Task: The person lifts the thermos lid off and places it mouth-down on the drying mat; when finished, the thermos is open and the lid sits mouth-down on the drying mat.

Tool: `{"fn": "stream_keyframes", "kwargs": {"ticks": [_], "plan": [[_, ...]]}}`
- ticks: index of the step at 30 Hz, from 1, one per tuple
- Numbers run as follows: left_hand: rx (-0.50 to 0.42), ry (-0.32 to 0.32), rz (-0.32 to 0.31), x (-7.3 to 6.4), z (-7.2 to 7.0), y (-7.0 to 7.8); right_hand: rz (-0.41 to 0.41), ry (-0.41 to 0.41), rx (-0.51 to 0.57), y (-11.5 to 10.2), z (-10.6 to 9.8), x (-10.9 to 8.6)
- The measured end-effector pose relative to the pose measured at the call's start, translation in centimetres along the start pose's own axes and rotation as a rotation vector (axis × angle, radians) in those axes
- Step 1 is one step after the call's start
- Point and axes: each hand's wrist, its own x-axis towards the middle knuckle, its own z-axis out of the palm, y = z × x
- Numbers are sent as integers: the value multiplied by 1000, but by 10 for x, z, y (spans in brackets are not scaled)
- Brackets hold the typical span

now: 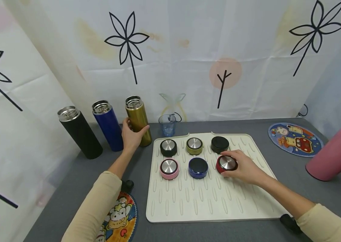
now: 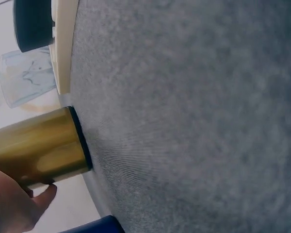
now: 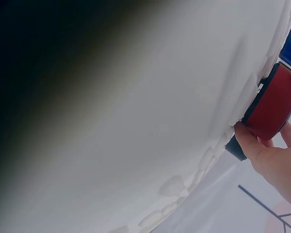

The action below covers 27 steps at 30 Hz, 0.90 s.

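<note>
My left hand [image 1: 131, 135] grips the lower half of a gold bottle [image 1: 138, 118], which stands lidless with a steel rim on the grey table. In the left wrist view the base of this gold bottle [image 2: 43, 145] is right at the table surface. With thumb and fingers, my right hand [image 1: 244, 167] pinches a red bottle lid [image 1: 227, 163] with a steel top by its sides. The right wrist view shows the red lid [image 3: 271, 104] close over the white mat. Beside it are a blue lid [image 1: 198, 167] and a black lid [image 1: 219, 144].
The cream ridged mat [image 1: 203, 205] also bears pink [image 1: 169, 168], olive [image 1: 194, 145] and black steel-topped [image 1: 168, 147] lids. Blue [image 1: 108, 127] and black [image 1: 81, 133] bottles stand left, a glass [image 1: 167, 125] behind, a pink bottle [image 1: 336, 153] right. Round cartoon mats [image 1: 295, 139] lie at both sides.
</note>
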Motion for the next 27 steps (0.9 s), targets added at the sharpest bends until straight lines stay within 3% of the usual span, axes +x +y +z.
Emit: {"fn": "stream_keyframes", "kwargs": {"ticks": [9, 15, 20, 23, 27], "plan": [[59, -41, -50, -9, -4, 9, 2, -15, -2, 1, 0, 0], [2, -1, -52, -17, -10, 18, 13, -50, 13, 5, -2, 2], [-54, 26, -56, -26, -14, 22, 9, -106, 100, 10, -6, 1], [-57, 64, 34, -32, -15, 23, -40, -115, 87, 14, -9, -4], [-7, 91, 298, -36, -17, 24, -131, -117, -105, 18, -16, -10]]}}
